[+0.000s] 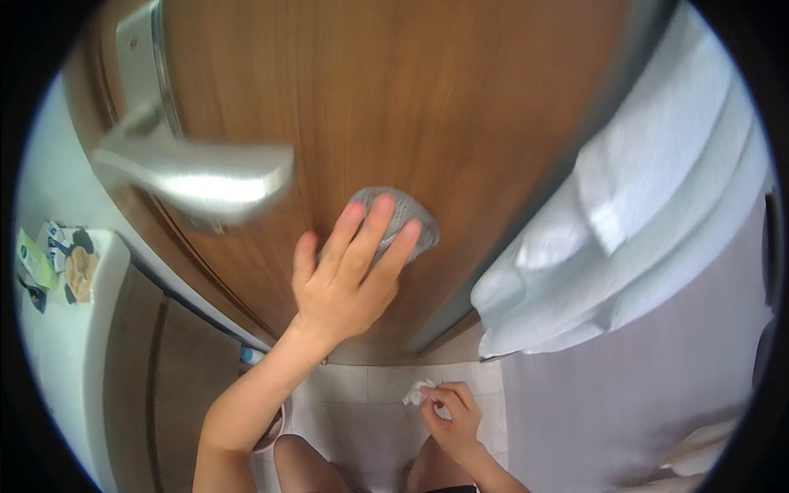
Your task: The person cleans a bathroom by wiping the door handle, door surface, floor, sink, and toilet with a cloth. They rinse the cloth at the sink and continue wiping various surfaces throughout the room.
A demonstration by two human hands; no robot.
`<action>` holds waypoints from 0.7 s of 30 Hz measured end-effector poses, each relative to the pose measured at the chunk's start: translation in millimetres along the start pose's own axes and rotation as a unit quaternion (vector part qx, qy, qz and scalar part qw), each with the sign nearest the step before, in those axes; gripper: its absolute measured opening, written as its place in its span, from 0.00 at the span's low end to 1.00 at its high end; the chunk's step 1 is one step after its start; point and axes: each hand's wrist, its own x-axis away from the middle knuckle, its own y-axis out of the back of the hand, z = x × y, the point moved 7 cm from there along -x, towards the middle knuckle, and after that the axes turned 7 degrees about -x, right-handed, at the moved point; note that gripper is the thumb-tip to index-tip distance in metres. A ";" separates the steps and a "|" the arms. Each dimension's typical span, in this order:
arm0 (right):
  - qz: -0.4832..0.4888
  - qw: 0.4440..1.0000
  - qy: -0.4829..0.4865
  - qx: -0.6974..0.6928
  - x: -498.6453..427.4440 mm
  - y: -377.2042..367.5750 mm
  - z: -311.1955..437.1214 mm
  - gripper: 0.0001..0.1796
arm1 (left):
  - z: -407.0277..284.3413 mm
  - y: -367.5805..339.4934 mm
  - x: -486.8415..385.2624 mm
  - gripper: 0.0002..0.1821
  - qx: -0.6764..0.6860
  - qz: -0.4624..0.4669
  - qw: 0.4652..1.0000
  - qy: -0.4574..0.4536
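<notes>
My left hand [348, 283] lies spread against a brown wood-grain door [468, 111], pressing a grey textured cloth [404, 215] flat to its surface. The thumb is hidden from view. Low in front of my knees, my right hand [453, 416] pinches a crumpled white tissue or thin cloth [419, 391] between thumb and fingers, apart from the door. To the left of my left hand, a silvery lever handle [209, 179] juts out from its metal backplate [138, 55].
White towels or fabric [585, 246] hang close on the right. A white washbasin counter [68, 345] at the left bears a green packet [37, 262] and a tan cloth [81, 271]. A pink-rimmed bin [271, 437] stands on the tiled floor [345, 385].
</notes>
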 end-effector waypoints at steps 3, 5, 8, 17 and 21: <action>-0.032 0.999 0.038 -0.016 14.0 -23.9 -28.8 0.14 | -51.2 -31.6 58.5 0.28 -0.004 0.062 0.981 -0.183; -0.036 0.996 0.082 -0.022 26.0 -32.8 -41.1 0.14 | -90.7 -53.5 151.0 0.29 -0.035 0.065 0.946 -0.317; -0.027 0.996 0.078 -0.038 52.6 -44.3 -61.5 0.14 | -94.5 -73.8 273.2 0.30 0.039 0.197 0.891 -0.407; -0.009 0.982 0.190 -0.005 -9.7 -35.6 -0.4 0.12 | 106.7 -6.5 109.0 0.24 0.004 -0.029 0.999 -0.024; -0.068 0.966 0.248 -0.008 -42.8 -47.0 23.0 0.12 | 50.5 -34.9 186.3 0.20 0.141 -0.017 0.990 -0.024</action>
